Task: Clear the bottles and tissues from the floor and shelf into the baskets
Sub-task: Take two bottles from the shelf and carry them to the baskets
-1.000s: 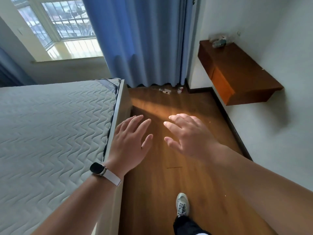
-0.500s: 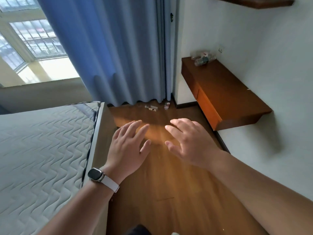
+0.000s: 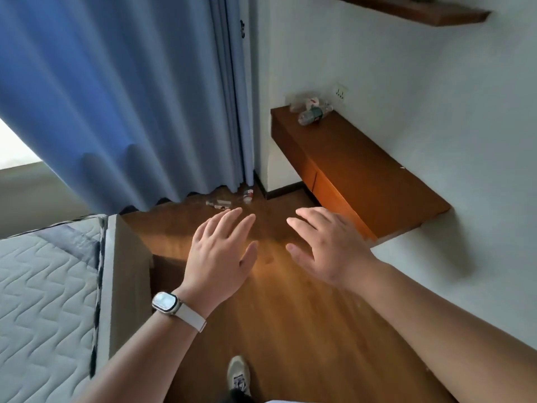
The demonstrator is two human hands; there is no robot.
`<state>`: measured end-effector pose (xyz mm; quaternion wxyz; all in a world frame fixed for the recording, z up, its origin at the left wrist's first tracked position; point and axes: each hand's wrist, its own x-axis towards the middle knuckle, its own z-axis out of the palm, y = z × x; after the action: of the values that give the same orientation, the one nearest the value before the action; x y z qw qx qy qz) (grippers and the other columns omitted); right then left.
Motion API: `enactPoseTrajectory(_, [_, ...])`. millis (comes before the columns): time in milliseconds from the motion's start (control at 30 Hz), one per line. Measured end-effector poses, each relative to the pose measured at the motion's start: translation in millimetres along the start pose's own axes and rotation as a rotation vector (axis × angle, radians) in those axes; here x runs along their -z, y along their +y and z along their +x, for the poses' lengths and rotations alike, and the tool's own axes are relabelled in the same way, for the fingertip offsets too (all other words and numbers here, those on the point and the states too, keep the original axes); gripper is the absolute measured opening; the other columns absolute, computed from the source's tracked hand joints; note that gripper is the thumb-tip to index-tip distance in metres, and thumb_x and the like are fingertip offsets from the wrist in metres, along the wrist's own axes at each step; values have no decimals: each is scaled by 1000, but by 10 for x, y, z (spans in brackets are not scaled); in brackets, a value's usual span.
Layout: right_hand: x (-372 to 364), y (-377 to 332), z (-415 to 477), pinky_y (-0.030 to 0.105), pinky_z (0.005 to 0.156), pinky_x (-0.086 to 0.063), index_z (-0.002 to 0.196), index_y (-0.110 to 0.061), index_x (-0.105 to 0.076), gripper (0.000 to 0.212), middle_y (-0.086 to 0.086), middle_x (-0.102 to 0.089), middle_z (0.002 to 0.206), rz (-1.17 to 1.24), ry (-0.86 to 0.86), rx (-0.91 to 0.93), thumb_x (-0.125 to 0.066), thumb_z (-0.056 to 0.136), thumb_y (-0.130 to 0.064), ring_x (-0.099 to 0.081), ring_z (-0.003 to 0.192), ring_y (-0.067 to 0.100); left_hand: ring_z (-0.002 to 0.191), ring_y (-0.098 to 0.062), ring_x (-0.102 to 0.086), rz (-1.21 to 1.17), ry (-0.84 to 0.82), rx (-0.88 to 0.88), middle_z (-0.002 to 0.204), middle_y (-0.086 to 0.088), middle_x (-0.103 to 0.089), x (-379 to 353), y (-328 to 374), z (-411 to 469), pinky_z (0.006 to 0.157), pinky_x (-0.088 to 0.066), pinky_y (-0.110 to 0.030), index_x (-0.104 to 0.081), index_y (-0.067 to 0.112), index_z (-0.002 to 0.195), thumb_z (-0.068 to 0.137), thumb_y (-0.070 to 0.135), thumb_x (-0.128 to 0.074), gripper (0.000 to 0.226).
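Note:
Two small clear bottles lie on the wooden floor by the curtain's foot: one on its side, one with a red label in the corner. On the far end of the brown wall shelf lie a green-labelled clear bottle and more crumpled clear bottles behind it. My left hand, with a watch on the wrist, and my right hand hover side by side over the floor, fingers straight, holding nothing. No basket or tissue is in view.
A bed with a white quilted mattress fills the left side, leaving a floor strip between it and the shelf. A blue curtain hangs ahead. A higher shelf juts from the right wall. My shoe shows at the bottom.
The view has moved forward and tilted up towards the corner; the shelf and floor bottles look larger and nearer. Both hands keep the same spread pose in front of me.

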<state>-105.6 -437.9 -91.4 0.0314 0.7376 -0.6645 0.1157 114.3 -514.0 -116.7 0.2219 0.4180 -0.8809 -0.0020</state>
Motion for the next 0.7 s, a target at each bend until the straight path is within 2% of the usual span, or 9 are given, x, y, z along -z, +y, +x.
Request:
enactPoseTrajectory(333, [-119,174,1545,41,101,-43,135,-19,-52,53,4,-52,138,-45,-10,-114,-33,97,-52,-43,129,22,134,-29,-45,-66,-15,-73,141,-5,-55,-340,-1061,1404,107,-37,-50,-55,21,136,97,41,-53,44])
enactPoseTrajectory(500, [-164,509,1960,39,101,-40,135,-19,-52,54,4,-52,138,-67,6,-200,-31,97,-53,-44,129,23,134,-30,-44,-41,-73,-124,141,-4,-54,-572,-1278,1965,108,-36,-50,-54,23,138,96,42,-54,46])
enactPoseTrajectory(700, [-457,1237,2606,41,101,-41,136,-23,-50,57,1,-50,140,-42,-4,-263,-27,97,-57,-42,130,22,133,-31,-45,-8,-104,-145,141,-4,-54,-1034,-1320,2869,108,-35,-50,-53,24,138,96,43,-48,46])
